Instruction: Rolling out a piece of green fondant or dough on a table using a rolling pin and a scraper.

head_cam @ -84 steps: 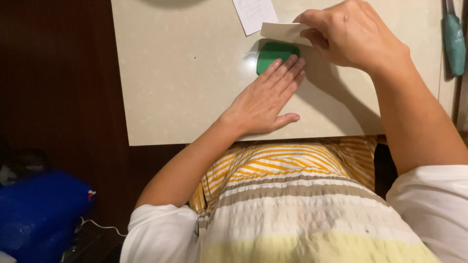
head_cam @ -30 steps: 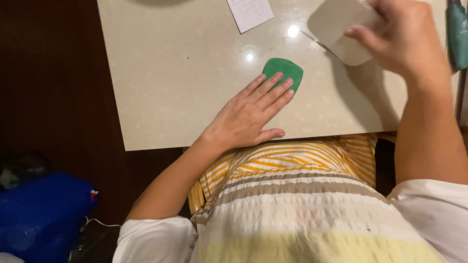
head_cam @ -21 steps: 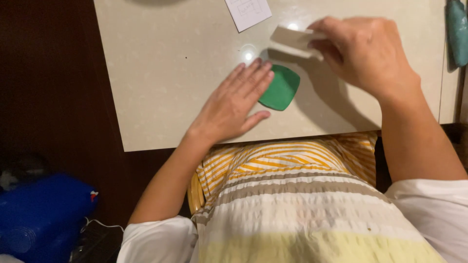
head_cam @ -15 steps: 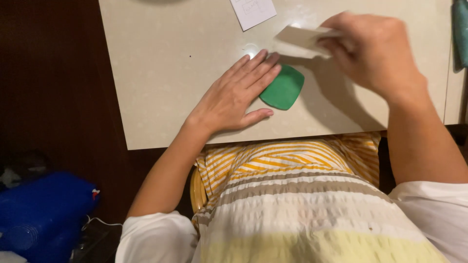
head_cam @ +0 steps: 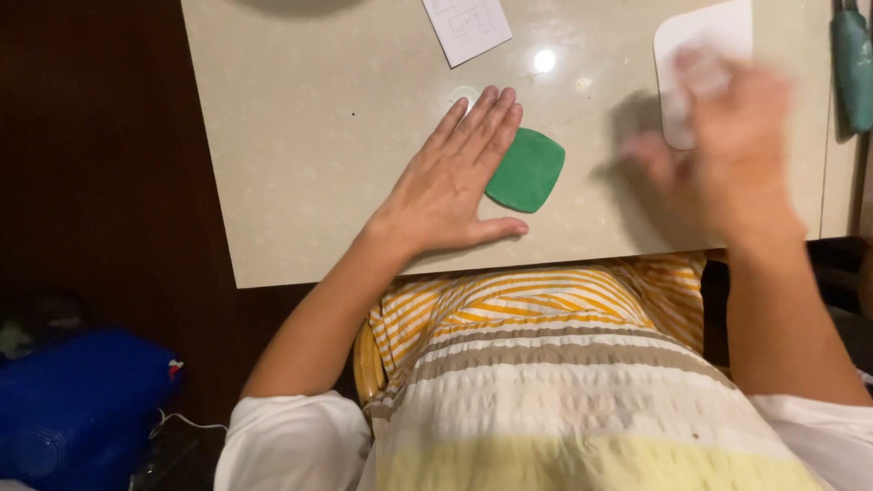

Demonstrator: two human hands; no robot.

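Note:
A flat green piece (head_cam: 527, 170) with rounded corners lies on the pale stone table (head_cam: 300, 155). My left hand (head_cam: 455, 177) rests flat on the table just left of it, fingers straight and touching its left edge. My right hand (head_cam: 727, 155) is blurred with motion at the right, fingers spread, hovering over the table near a white rounded card (head_cam: 700, 32) that lies flat at the top right. Nothing shows in its grasp.
A white paper slip (head_cam: 466, 25) lies at the table's far edge. A teal-handled tool (head_cam: 855, 55) sits at the far right. A blue bag (head_cam: 77, 409) lies on the dark floor at lower left. The table's near edge meets my striped shirt.
My right hand has set the white card down at the top right and is pulling back from it. My left hand stays flat beside the green piece.

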